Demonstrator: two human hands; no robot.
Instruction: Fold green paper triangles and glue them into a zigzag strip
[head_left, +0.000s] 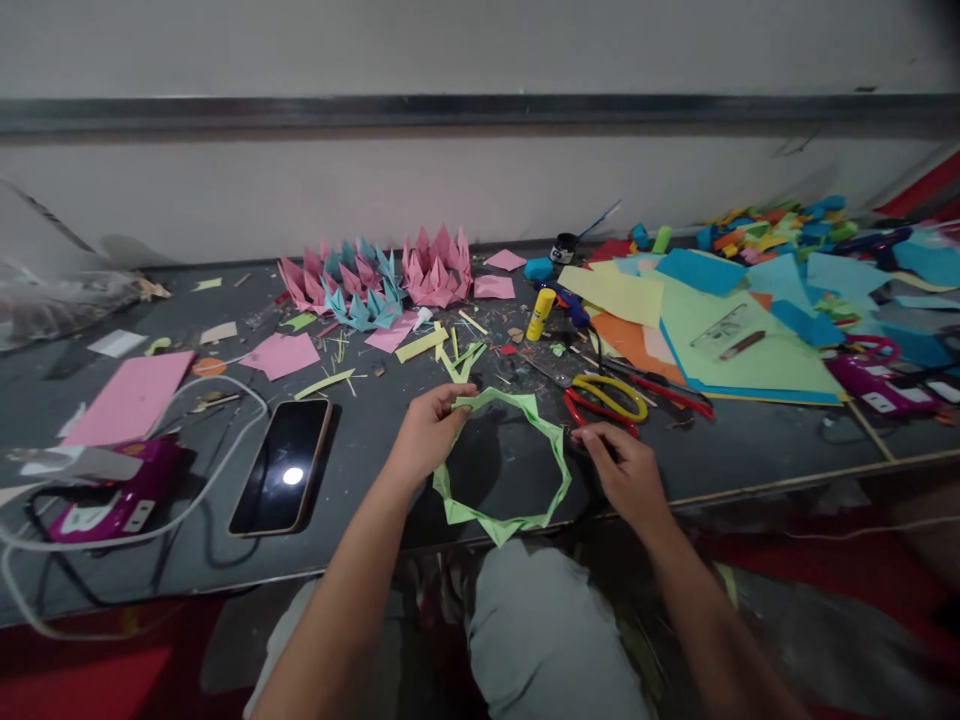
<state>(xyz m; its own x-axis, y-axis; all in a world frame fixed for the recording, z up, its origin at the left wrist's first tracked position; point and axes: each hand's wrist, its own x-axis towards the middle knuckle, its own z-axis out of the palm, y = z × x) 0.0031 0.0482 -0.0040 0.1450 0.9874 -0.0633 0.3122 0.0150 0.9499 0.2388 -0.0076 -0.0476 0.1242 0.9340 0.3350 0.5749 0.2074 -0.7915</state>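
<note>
A ring of folded light green paper [561, 478] with pointed corners hangs over the table's front edge. My left hand [437, 425] pinches the ring at its upper left, thumb and fingers closed on the paper. To the right of the ring is my right hand [616, 462], its thumb and index finger pressed together near the handles of red and yellow scissors [611, 398]. Whatever sits between those fingertips is too small to make out. Loose green folded strips [459, 365] lie just beyond my left hand.
Pink and blue folded paper crowns [436, 268] stand at the back. A yellow glue stick [540, 314] stands upright. Coloured sheets [750, 345] are piled on the right. On the left lie a phone [281, 468], a white cable [244, 400] and pink paper [131, 398].
</note>
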